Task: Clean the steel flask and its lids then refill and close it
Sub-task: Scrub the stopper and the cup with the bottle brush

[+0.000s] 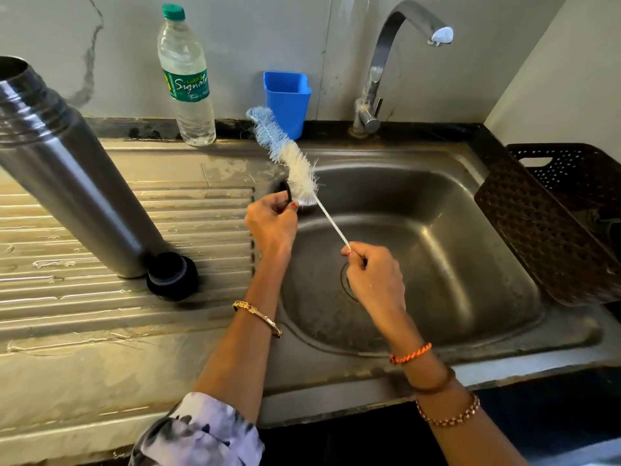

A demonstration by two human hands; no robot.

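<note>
Left hand (271, 220) pinches the black lid (286, 193) at the sink basin's (437, 210) left rim; right hand (371, 272) grips the bottle brush (295, 163) wire. Rotate lid steadily against bristles.

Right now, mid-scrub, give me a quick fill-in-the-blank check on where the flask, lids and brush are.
1. The flask stands open on the ribbed ____ beside the sink.
2. The right hand pinches the brush by its thin ____.
3. The left hand holds a black lid against the ____.
4. The other lid lies at the foot of the ____.

Missing words: drainboard; handle; bristles; flask
</note>
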